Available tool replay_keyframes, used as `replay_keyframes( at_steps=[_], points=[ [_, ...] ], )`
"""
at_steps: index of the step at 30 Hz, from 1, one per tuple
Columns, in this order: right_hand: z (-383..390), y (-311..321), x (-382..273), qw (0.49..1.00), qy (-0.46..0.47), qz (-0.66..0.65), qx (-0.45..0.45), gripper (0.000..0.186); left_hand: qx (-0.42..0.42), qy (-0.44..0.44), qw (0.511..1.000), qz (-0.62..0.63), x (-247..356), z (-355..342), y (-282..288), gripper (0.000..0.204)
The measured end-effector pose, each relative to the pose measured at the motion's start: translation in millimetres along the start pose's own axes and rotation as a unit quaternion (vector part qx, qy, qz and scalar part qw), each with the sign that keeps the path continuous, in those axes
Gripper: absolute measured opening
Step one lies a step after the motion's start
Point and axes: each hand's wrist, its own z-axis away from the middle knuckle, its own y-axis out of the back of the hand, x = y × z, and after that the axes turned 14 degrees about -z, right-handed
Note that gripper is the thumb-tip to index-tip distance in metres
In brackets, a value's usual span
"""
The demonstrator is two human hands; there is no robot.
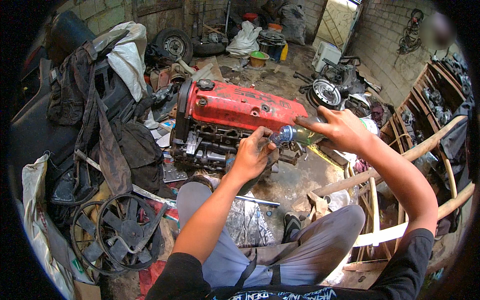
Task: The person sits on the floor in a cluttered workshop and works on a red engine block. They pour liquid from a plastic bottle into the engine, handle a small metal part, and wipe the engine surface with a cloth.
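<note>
I see the transparent plastic bottle (pixel 303 135) lying sideways in the right hand (pixel 342 129), fingers wrapped round its body, neck pointing left. The left hand (pixel 254 154) narrows to a pinch at the neck's end; whether it grips anything, I cannot tell. Beyond stands the engine's red valve cover (pixel 240 105).

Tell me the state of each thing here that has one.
Clear plastic bottle: tipped nearly level, gripped in the right hand.
Left hand: fingers bent at the bottle's neck end.
Black round cap: seated on the red metal engine cover.
Dark coiled cable: hanging on the grey block wall.
Black-tyred steel wheel: standing upright.
</note>
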Motion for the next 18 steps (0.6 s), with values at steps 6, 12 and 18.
replay_keyframes(
  at_steps=[6,12,18],
  points=[
    [0.8,0.6,-0.5,1.000,-0.003,-0.004,0.001,0.091,-0.006,-0.012,1.000,-0.013,3.3,-0.4,1.2,0.021],
    [1.0,-0.2,-0.4,1.000,0.002,-0.001,0.005,0.091,-0.007,-0.019,1.000,0.011,-0.4,-0.5,0.6,0.024],
    [1.7,-1.3,1.4,1.000,0.003,0.005,0.004,0.091,-0.009,0.001,1.000,0.003,1.5,-1.0,0.1,0.025]
  ],
)
